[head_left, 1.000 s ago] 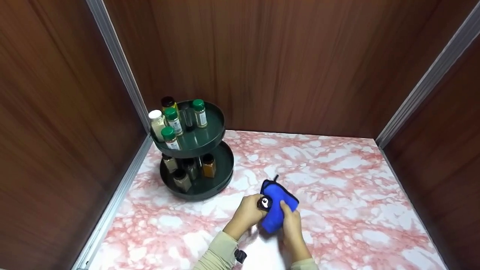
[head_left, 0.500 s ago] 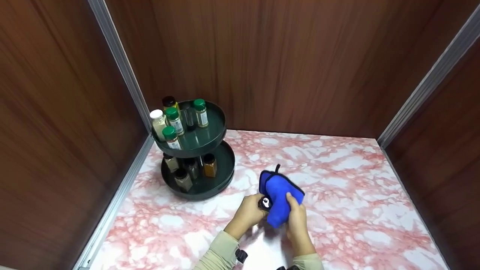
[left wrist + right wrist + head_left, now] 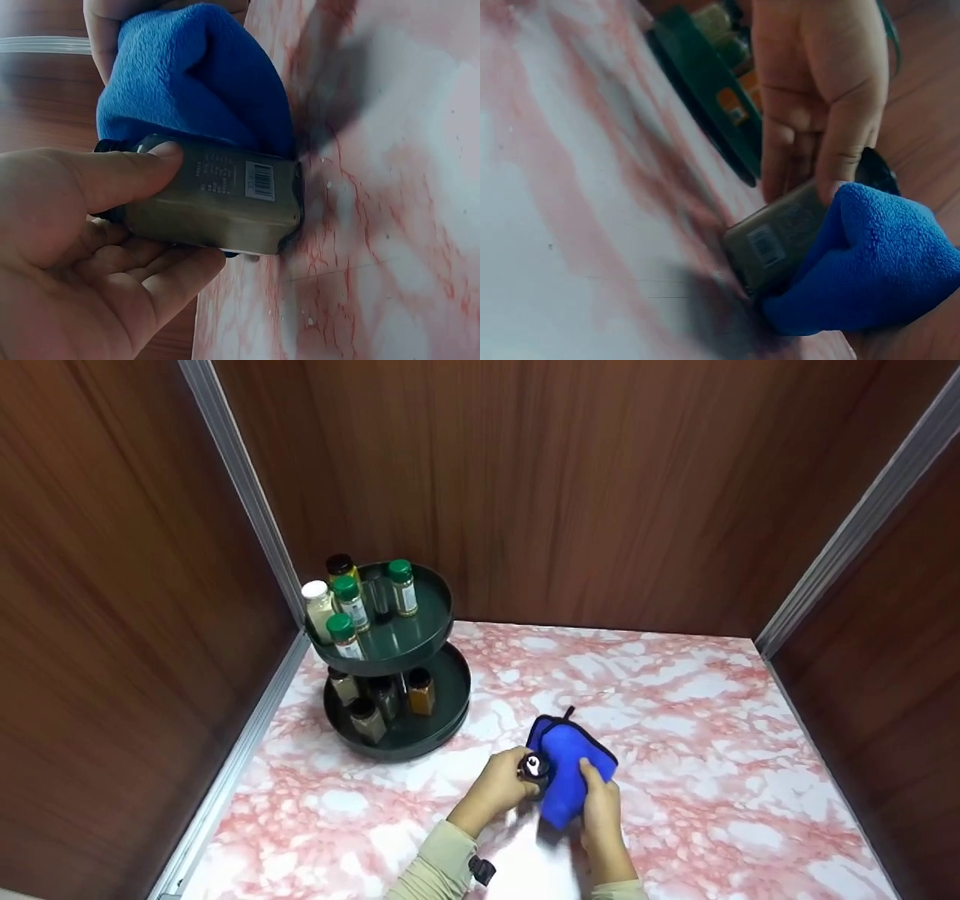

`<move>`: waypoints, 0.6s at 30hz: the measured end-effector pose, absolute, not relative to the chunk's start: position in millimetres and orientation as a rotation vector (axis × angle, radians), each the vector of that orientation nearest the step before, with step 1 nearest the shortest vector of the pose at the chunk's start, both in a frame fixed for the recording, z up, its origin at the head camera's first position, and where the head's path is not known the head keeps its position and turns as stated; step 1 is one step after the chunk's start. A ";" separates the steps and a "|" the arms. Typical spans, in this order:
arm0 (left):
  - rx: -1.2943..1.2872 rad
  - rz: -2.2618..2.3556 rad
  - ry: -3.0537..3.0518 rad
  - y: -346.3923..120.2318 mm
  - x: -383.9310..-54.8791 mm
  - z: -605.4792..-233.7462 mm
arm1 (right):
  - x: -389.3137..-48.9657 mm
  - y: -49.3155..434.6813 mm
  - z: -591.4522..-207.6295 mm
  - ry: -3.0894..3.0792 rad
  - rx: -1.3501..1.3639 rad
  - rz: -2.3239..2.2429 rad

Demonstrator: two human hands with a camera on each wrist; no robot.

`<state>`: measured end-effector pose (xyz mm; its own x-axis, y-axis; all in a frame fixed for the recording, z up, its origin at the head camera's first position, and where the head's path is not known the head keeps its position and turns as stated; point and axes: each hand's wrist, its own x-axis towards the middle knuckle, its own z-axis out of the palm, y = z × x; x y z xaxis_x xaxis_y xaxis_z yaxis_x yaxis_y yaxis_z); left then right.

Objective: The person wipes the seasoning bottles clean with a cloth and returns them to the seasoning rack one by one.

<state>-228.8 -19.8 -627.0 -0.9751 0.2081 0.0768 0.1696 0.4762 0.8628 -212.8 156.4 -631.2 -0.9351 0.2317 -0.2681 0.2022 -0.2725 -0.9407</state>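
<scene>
My left hand (image 3: 501, 784) grips a spice jar (image 3: 225, 199) between thumb and fingers near its black cap (image 3: 534, 766). The jar has flat sides, greyish-brown contents and a barcode label; its base is close over the marbled tabletop. On the other side, my right hand (image 3: 602, 808) holds a blue cloth (image 3: 568, 769) with black edging and a small loop, the thumb on top of it. The cloth lies against the jar's side in both wrist views (image 3: 885, 262). Most right-hand fingers are hidden behind the cloth.
A dark green two-tier rack (image 3: 412, 641) stands at the left back. Its upper tray bears several jars with green, white and dark caps; several dark-capped jars, one with orange-brown contents (image 3: 421, 692), stand below. Wood-grain panels (image 3: 585, 495) enclose the marbled table (image 3: 675, 780) at back and sides.
The right hand and cloth went up and away from the viewer, then came back down, ending slightly further right. The left hand keeps its grip on the jar, nearly in place.
</scene>
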 end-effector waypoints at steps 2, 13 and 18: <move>0.347 1.540 2.660 -20.1 -229.8 -627.5 | -211.3 159.2 -628.6 -1.852 -0.555 2.430; 0.086 1.379 2.990 -0.9 -216.4 -634.8 | -202.0 167.6 -621.5 -1.665 -0.529 2.506; -0.199 1.274 3.147 14.6 -210.0 -642.0 | -200.0 168.6 -618.9 -1.552 -0.505 2.556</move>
